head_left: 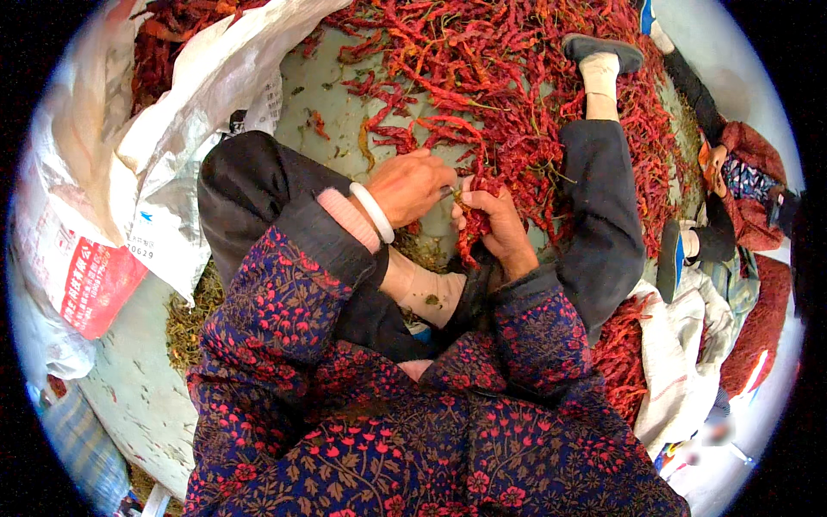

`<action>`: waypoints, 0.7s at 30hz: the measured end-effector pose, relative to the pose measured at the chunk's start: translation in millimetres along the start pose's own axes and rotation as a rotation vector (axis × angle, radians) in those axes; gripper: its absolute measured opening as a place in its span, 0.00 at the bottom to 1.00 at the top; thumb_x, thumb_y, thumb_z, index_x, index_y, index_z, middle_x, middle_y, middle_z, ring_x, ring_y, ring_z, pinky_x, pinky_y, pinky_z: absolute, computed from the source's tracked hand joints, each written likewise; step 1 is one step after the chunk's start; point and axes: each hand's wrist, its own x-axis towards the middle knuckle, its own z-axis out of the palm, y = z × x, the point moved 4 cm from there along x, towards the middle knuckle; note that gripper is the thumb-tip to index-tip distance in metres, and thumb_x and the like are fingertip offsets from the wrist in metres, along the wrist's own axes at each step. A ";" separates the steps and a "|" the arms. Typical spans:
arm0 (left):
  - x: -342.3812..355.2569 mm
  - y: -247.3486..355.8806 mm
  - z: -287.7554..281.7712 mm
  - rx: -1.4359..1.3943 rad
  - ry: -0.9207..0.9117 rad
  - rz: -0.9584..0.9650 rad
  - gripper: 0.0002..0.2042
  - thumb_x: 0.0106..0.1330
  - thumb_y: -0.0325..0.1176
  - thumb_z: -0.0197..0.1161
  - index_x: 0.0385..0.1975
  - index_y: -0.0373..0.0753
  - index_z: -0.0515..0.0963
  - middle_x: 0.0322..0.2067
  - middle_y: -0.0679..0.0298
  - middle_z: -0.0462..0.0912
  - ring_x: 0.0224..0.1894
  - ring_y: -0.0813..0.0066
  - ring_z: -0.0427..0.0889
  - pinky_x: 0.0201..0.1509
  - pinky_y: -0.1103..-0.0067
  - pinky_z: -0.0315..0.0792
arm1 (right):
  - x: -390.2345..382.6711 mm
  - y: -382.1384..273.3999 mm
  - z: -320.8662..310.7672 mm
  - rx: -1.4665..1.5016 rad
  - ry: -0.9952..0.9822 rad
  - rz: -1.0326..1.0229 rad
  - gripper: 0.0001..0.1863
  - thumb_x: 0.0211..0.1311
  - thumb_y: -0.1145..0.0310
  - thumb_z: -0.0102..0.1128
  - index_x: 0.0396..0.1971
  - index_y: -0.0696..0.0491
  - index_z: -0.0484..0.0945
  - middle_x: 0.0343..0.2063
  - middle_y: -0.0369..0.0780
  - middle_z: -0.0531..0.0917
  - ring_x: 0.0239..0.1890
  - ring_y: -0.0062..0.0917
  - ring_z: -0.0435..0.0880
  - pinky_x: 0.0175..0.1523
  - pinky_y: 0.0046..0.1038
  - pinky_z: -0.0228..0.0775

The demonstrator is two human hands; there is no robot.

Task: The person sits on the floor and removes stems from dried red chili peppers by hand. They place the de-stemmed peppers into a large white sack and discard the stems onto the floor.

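Note:
My left hand (403, 185), with a white bangle at the wrist, is closed around a small dark object (446, 192), too small to name, beside the chilies in my other hand. My right hand (501, 226) grips a bunch of dried red chilies (474, 224), thumb across their greenish stem ends. Both hands are over my crossed and outstretched legs, with bits of stem lying below. A broad spread of red chilies (448, 60) covers the pale green floor (323, 77) in front of me, reaching along my right leg.
White plastic sacks (146, 146) stand at my left, with dry debris (194, 319) beside them. Another person (745, 189) sits at the right among the chilies, legs stretched out. Pale sacks (676, 362) and more chilies lie at the lower right.

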 end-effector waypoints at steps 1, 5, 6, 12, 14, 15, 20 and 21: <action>0.0 0.7 -0.1 -0.028 0.022 0.008 0.06 0.53 0.29 0.56 0.30 0.37 0.75 0.27 0.57 0.74 0.35 0.57 0.73 0.38 0.69 0.68 | 0.2 0.1 -0.4 0.002 0.001 0.006 0.06 0.49 0.72 0.54 0.29 0.56 0.70 0.19 0.40 0.77 0.18 0.23 0.74 0.26 0.23 0.68; -0.7 -0.1 2.0 -0.073 -0.026 -0.061 0.06 0.54 0.30 0.56 0.31 0.37 0.75 0.26 0.55 0.74 0.33 0.54 0.75 0.35 0.67 0.69 | -0.8 1.1 0.1 -0.009 0.017 -0.012 0.07 0.49 0.72 0.54 0.29 0.56 0.70 0.19 0.40 0.77 0.18 0.24 0.75 0.26 0.24 0.68; -0.6 0.2 1.6 -0.064 -0.028 -0.066 0.07 0.54 0.30 0.56 0.31 0.37 0.75 0.26 0.55 0.74 0.32 0.54 0.75 0.35 0.67 0.69 | -2.0 -1.0 3.5 -0.010 0.018 -0.021 0.07 0.49 0.72 0.54 0.29 0.56 0.70 0.19 0.40 0.77 0.18 0.24 0.75 0.26 0.24 0.68; -0.1 -0.9 0.1 -0.116 -0.019 -0.059 0.05 0.55 0.31 0.56 0.28 0.38 0.74 0.25 0.55 0.75 0.30 0.54 0.76 0.32 0.67 0.70 | 2.1 2.5 -0.9 -0.004 -0.025 -0.019 0.06 0.48 0.73 0.54 0.28 0.56 0.70 0.18 0.39 0.76 0.17 0.23 0.74 0.26 0.23 0.68; 0.1 -2.5 3.9 -0.128 -0.007 -0.062 0.05 0.55 0.31 0.56 0.27 0.38 0.74 0.24 0.55 0.75 0.29 0.54 0.76 0.31 0.67 0.70 | 2.5 2.2 -2.7 -0.021 -0.019 -0.022 0.05 0.48 0.73 0.53 0.27 0.56 0.70 0.18 0.39 0.76 0.17 0.23 0.74 0.25 0.23 0.68; -1.2 -3.9 5.9 -0.117 -0.003 -0.079 0.05 0.54 0.32 0.56 0.26 0.38 0.74 0.24 0.55 0.75 0.29 0.54 0.76 0.30 0.67 0.70 | 2.4 2.4 -1.0 -0.025 -0.006 -0.016 0.05 0.48 0.73 0.53 0.27 0.56 0.70 0.18 0.39 0.76 0.17 0.22 0.74 0.25 0.22 0.68; -4.4 -6.8 15.2 -0.009 0.041 -0.145 0.04 0.51 0.31 0.57 0.24 0.38 0.73 0.22 0.55 0.76 0.26 0.54 0.77 0.26 0.65 0.70 | 2.4 1.8 3.2 -0.105 0.064 -0.006 0.04 0.48 0.72 0.53 0.25 0.56 0.71 0.17 0.39 0.77 0.17 0.22 0.74 0.25 0.22 0.67; -4.2 -4.9 16.5 0.021 0.043 -0.166 0.04 0.50 0.31 0.56 0.23 0.38 0.73 0.22 0.55 0.75 0.25 0.54 0.77 0.26 0.65 0.70 | 2.8 2.6 2.5 -0.120 0.077 -0.010 0.04 0.48 0.72 0.53 0.25 0.56 0.71 0.17 0.39 0.77 0.17 0.22 0.74 0.25 0.22 0.67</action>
